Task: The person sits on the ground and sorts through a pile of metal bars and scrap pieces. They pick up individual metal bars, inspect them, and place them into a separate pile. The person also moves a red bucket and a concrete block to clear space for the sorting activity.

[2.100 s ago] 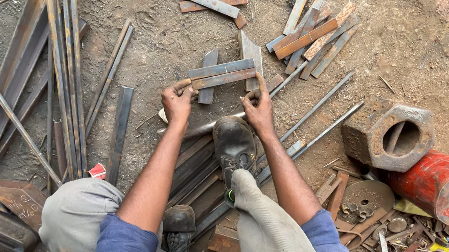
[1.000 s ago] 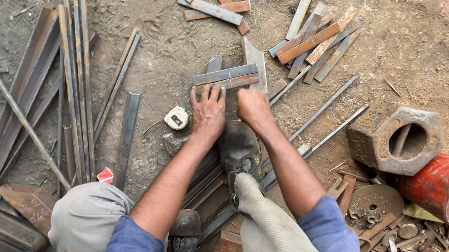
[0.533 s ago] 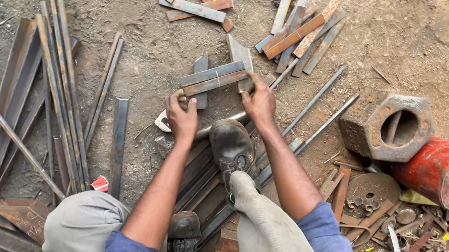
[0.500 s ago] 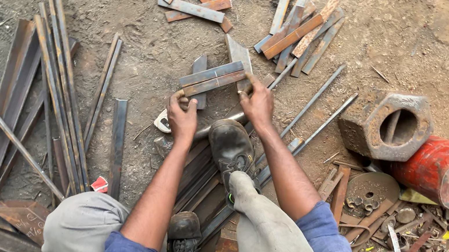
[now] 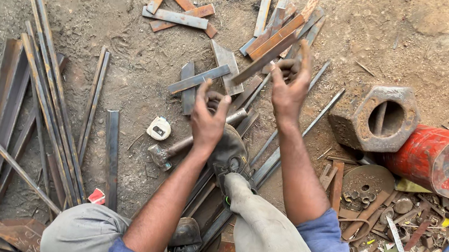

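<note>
Head view: a flat metal bar (image 5: 260, 67) is held up by the right hand (image 5: 288, 88), fingers closed round it, above the shoe (image 5: 230, 156). The left hand (image 5: 207, 121) is raised beside it, fingers half curled, empty.

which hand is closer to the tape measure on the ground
Left. The left hand hangs just right of the white tape measure, a short gap of dirt between them. The right hand is raised farther right and farther up the picture, beyond the left hand.
</note>
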